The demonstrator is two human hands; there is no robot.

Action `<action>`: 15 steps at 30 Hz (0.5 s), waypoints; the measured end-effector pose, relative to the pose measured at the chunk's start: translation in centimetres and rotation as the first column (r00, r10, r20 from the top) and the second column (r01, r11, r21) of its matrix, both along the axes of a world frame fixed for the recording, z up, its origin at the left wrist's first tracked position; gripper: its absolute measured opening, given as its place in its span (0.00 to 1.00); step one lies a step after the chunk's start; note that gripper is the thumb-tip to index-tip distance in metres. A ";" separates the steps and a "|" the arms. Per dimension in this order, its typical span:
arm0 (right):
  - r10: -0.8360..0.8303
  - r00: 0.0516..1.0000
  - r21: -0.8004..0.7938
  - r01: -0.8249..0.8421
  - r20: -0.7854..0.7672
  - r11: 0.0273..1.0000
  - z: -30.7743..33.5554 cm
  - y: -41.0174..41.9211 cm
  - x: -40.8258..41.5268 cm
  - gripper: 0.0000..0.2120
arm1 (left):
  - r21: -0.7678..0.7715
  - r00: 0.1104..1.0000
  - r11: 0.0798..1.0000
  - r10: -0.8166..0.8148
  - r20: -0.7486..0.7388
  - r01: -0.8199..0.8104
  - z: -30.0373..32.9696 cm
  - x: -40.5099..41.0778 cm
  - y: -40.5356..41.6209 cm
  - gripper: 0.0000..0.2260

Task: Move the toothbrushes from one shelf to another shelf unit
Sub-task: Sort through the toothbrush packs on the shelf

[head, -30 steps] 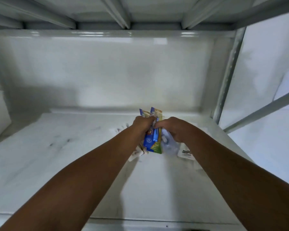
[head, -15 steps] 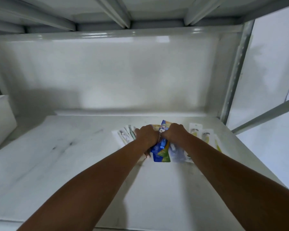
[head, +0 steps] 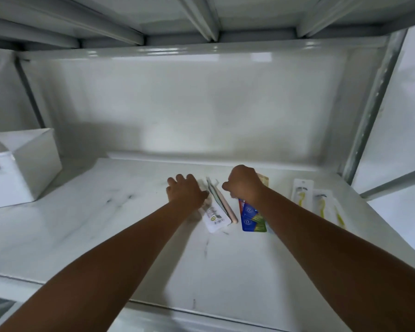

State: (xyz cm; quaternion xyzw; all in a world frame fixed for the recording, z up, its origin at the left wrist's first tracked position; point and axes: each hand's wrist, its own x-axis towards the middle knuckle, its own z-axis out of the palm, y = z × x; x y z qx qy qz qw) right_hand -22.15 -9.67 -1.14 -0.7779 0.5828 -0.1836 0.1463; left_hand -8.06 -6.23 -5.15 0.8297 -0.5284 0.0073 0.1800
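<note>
Moved apart since the earlier frame: both hands, with the toothbrush packs now laid flat on the shelf.

Head view: left hand [head: 186, 191], fingers loosely spread, rests on the white-carded pink toothbrush packs [head: 219, 210] near the white marbled metal shelf's [head: 94, 226] back edge; right hand [head: 243, 184], curled, presses the blue-and-green toothbrush pack [head: 252, 218]; whether it grips, I cannot tell. Two clear yellow-brush packs [head: 321, 203] lie toward the back right corner. Placement looks nearly done.
</note>
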 end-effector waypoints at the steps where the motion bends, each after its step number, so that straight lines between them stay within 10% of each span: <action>1: 0.016 1.000 0.027 -0.016 -0.014 1.000 -0.1 0.4 0.7 0.14 | 0.033 1.000 0.999 0.023 0.001 -0.023 -0.3 0.7 0.3 0.27; 15: 0.112 0.991 0.092 -0.119 0.073 0.989 -2.2 3.4 3.4 0.15 | 0.057 0.948 0.998 0.043 -0.315 -0.026 -0.9 2.4 1.7 0.22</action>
